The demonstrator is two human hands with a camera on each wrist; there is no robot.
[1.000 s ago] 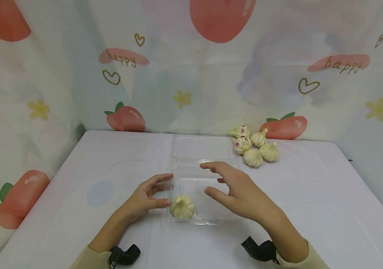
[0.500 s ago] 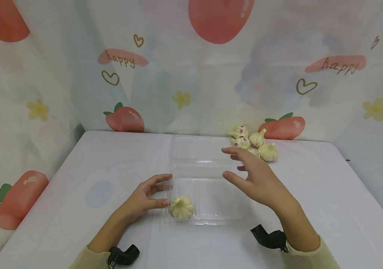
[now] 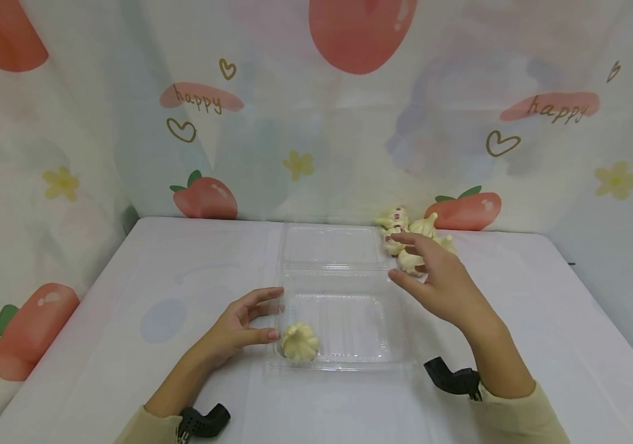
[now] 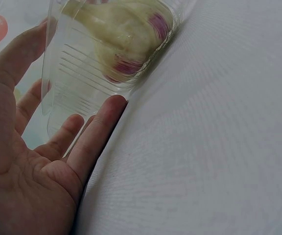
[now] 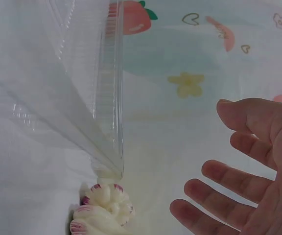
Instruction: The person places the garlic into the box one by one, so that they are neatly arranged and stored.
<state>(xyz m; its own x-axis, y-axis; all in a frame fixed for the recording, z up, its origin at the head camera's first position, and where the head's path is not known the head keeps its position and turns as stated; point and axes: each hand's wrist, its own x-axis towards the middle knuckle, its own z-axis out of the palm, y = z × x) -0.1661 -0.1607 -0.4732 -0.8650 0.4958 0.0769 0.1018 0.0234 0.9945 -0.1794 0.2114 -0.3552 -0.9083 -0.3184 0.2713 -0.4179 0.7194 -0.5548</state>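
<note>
Right hand (image 3: 446, 280): one, empty, fingers parted and gently bent, thumb apart, poised before the loose garlic bulbs (image 3: 423, 226). In the right wrist view hand and bulbs stand apart.

Step in hand, as judged: fetching another bulb. Best practice: bring thumb and fingertips down to either side of the nearest one, pinch its rounded body rather than the neck, and lift clear of its neighbours, which sit close enough to be nudged. Carry above the tray wall; thin plastic would likely skid if knocked.

Left hand (image 3: 247, 324): one, fingers extended, gripping nothing, set against the left side of the container; a light brace seems enough, since a hard push could flex the wall.

Container (image 3: 350, 330): one, clear plastic, hinged, base nearest the person, ribbed. Contents: one garlic bulb (image 3: 300, 342), purple-streaked in the left wrist view, in the near left corner. Right part of the base: vacant.

Lid (image 3: 333, 246): one, folded back flat behind the base; loose bulbs just beside its right edge, partly hidden by the right hand.

Table (image 3: 183, 370): one, white-covered, beneath all.
</note>
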